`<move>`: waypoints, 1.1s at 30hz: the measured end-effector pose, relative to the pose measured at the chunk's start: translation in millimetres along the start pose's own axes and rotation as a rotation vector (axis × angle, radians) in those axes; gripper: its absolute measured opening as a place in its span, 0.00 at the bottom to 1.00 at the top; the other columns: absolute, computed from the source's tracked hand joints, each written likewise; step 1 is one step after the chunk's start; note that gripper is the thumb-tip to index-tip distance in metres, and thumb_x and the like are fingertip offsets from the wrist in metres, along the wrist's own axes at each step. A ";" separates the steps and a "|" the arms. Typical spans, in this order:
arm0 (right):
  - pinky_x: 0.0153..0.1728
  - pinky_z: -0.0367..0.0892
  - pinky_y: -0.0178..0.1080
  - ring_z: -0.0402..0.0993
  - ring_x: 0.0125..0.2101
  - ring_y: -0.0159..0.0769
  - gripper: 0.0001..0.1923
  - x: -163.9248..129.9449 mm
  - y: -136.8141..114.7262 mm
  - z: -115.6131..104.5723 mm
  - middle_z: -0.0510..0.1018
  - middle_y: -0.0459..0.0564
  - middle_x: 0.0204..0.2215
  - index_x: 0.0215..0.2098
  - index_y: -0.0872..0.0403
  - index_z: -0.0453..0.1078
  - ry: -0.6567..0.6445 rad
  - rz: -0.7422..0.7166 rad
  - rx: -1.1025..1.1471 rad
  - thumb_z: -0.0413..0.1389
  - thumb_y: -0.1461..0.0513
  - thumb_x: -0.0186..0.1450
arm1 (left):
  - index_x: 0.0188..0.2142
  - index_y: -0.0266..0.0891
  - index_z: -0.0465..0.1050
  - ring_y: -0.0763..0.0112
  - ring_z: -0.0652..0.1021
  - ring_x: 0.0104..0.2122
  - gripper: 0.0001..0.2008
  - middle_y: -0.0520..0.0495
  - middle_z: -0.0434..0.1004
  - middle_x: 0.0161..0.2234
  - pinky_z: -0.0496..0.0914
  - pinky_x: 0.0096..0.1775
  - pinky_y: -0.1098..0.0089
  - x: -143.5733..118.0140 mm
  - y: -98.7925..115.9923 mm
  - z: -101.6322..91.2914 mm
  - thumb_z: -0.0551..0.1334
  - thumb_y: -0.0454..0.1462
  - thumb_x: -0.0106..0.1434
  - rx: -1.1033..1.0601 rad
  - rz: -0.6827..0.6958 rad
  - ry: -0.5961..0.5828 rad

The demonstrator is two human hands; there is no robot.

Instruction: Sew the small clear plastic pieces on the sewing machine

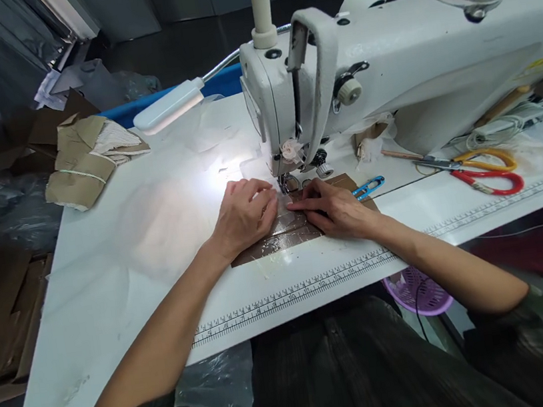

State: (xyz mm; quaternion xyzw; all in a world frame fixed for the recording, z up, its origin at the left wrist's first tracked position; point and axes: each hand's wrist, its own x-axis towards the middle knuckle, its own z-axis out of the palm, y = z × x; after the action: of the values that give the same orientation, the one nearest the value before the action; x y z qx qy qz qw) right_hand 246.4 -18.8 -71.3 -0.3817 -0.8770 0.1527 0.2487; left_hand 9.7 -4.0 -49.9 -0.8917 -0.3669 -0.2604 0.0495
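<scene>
A white sewing machine (281, 94) has its presser foot (285, 183) low over the table, between my two hands. My left hand (247, 213) lies just left of the foot, fingers bent and together on thin sheer white fabric (286, 218). Right of the foot, my right hand (335, 208) pinches the same fabric, forefinger stretched toward the left hand. What lies under the fingertips is partly hidden. Beneath both hands is a shiny brown taped patch (280, 243) on the table. Blue thread snips (369, 188) lie beside my right hand.
Scissors with red and yellow handles (487, 172) lie under the machine arm. A lit lamp (170, 106) hangs over pale sheer material (163, 225) at left. A folded brown bundle (81, 163) sits at the table's left edge. A printed ruler (289, 296) follows the front edge.
</scene>
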 end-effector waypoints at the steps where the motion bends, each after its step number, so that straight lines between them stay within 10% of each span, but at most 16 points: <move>1: 0.42 0.71 0.44 0.69 0.41 0.39 0.19 0.1 0.0 0.1 0.68 0.53 0.43 0.52 0.48 0.76 0.004 -0.003 0.004 0.50 0.64 0.68 | 0.37 0.39 0.75 0.64 0.76 0.35 0.09 0.44 0.80 0.39 0.67 0.38 0.59 0.3 -1.1 -1.4 0.56 0.36 0.67 -0.038 0.064 -0.008; 8: 0.43 0.70 0.44 0.69 0.40 0.39 0.19 0.2 1.2 1.3 0.68 0.53 0.42 0.52 0.48 0.76 0.026 -0.029 0.020 0.49 0.65 0.68 | 0.38 0.39 0.77 0.66 0.78 0.33 0.08 0.46 0.82 0.39 0.71 0.37 0.62 -0.7 -1.6 -4.2 0.60 0.35 0.62 -0.118 0.351 -0.094; 33: 0.42 0.71 0.46 0.69 0.40 0.40 0.20 0.1 -2.3 0.7 0.68 0.55 0.43 0.55 0.50 0.74 0.004 -0.018 -0.072 0.49 0.65 0.68 | 0.39 0.37 0.78 0.64 0.77 0.35 0.12 0.43 0.80 0.40 0.69 0.40 0.60 -1.7 1.8 -6.9 0.59 0.40 0.62 -0.162 0.256 -0.159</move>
State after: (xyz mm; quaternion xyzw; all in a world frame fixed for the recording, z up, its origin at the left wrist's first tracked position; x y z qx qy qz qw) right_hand 244.6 -20.3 -70.8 -0.3830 -0.8847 0.1179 0.2381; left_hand 6.9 -8.2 -44.6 -0.9500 -0.2310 -0.2094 -0.0189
